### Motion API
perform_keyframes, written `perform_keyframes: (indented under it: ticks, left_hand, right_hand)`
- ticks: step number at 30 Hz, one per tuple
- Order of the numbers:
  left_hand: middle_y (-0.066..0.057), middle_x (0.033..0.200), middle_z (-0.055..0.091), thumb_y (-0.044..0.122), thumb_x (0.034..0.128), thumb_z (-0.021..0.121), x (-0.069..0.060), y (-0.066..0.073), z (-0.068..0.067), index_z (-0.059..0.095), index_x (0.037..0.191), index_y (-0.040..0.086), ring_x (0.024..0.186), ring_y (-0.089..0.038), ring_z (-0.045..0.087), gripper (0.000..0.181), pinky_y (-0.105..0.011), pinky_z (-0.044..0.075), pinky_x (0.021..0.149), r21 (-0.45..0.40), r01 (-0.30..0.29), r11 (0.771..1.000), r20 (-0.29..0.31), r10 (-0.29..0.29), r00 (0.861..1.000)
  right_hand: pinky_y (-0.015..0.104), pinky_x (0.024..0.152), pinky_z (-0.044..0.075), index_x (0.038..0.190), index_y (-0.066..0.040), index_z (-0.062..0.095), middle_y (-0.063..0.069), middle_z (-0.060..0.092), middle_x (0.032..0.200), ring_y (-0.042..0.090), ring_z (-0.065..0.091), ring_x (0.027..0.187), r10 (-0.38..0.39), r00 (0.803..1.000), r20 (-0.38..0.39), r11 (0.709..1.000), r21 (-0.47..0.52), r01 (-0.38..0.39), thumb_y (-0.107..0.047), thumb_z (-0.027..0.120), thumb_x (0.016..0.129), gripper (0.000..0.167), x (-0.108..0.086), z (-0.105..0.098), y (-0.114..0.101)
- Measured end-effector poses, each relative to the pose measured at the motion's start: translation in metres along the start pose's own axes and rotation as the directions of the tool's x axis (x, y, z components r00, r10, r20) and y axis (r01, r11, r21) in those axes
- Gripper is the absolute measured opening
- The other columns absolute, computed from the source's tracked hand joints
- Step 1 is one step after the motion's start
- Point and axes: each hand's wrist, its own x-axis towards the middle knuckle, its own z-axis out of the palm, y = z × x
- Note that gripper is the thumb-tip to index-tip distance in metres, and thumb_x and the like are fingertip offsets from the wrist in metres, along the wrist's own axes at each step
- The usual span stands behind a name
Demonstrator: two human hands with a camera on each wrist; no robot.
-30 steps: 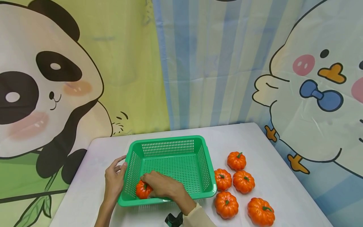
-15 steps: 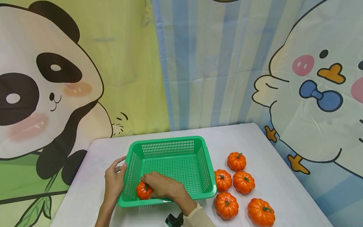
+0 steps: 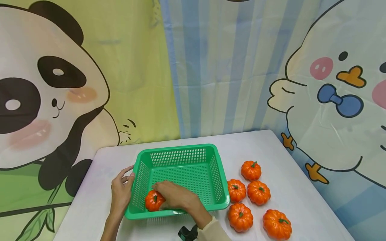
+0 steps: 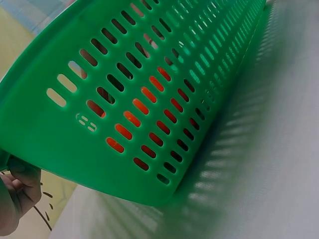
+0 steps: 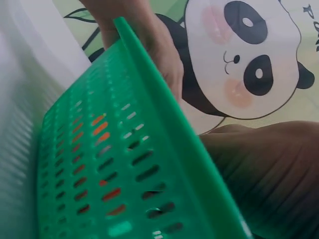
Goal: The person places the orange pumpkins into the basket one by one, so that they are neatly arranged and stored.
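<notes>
A green plastic basket (image 3: 178, 147) with slotted walls stands on the table. At its left rim is my left hand (image 3: 120, 194), with curled fingers and thumb gripping the edge; the left wrist view shows these fingers (image 4: 25, 186) bent at the rim. My right hand (image 3: 176, 197) reaches over the near rim and holds a small orange pumpkin (image 3: 154, 201) in the near left corner. Its fingers lie at the pumpkin's far right side, and its thumb sits low near the front wall. Through the slots the right wrist view shows orange bits of the pumpkin (image 5: 110, 194).
Right of the basket several orange pumpkins (image 3: 258, 192) lie on the white table (image 3: 289, 187); one pumpkin (image 3: 236, 190) sits close against the basket's right side. Behind the table hangs a cartoon curtain (image 3: 208, 73). A dark wrist device (image 3: 187, 233) shows near the right sleeve.
My right hand and the pumpkin have shifted slightly to the right inside the basket, and more of the pumpkin shows. The left hand and the basket stay in place.
</notes>
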Motion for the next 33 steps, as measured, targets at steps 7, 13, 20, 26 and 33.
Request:
perform_keyframes:
  ticks: [7,13,20,26,33]
  left_hand:
    - [-0.027,0.094,0.079,0.016,0.1131,0.060,0.000,-0.001,0.000,0.065,0.148,0.004,0.058,-0.007,0.071,0.037,-0.025,0.056,0.055,0.011,0.010,1.000,-0.001,-0.010,1.000]
    - [-0.028,0.095,0.079,0.017,0.1132,0.059,0.001,0.000,-0.001,0.065,0.148,0.004,0.060,-0.008,0.071,0.037,-0.025,0.055,0.055,0.015,0.005,1.000,0.000,-0.005,1.000]
    - [-0.029,0.096,0.079,0.017,0.1131,0.060,0.002,0.000,-0.001,0.065,0.147,0.004,0.060,-0.007,0.071,0.037,-0.025,0.055,0.055,0.006,-0.002,1.000,-0.001,0.002,1.000]
    - [-0.029,0.096,0.078,0.017,0.1134,0.059,0.001,-0.001,0.000,0.064,0.148,0.003,0.060,-0.008,0.071,0.037,-0.025,0.056,0.056,0.008,0.011,1.000,0.006,-0.011,1.000]
    - [-0.029,0.096,0.079,0.018,0.1137,0.059,0.000,-0.001,0.000,0.064,0.148,0.003,0.059,-0.008,0.071,0.038,-0.025,0.055,0.055,0.015,0.007,1.000,0.003,-0.007,1.000]
  right_hand:
    - [0.024,0.114,0.051,0.153,-0.009,0.062,0.003,0.069,0.151,0.015,0.066,0.136,0.038,0.999,-0.007,0.998,0.049,-0.038,-0.020,0.096,0.084,0.078,-0.009,-0.012,0.003]
    - [0.033,0.121,0.049,0.156,-0.009,0.059,0.002,0.063,0.158,0.022,0.061,0.146,0.093,0.995,-0.042,0.993,0.074,-0.089,-0.025,0.094,0.086,0.080,-0.020,-0.026,0.008]
    - [0.033,0.118,0.051,0.157,-0.012,0.059,0.001,0.065,0.157,0.020,0.063,0.143,0.105,0.990,-0.096,0.991,0.095,-0.096,-0.028,0.094,0.086,0.081,-0.031,-0.036,0.017]
    - [0.028,0.114,0.054,0.156,-0.012,0.061,0.001,0.067,0.154,0.016,0.066,0.140,0.093,0.985,-0.143,0.985,0.158,-0.070,-0.027,0.095,0.084,0.081,-0.040,-0.043,0.026]
    - [0.033,0.114,0.055,0.159,-0.011,0.057,0.006,0.064,0.157,0.018,0.066,0.140,0.139,0.973,-0.185,0.962,0.257,-0.088,-0.028,0.094,0.086,0.084,-0.056,-0.054,0.035]
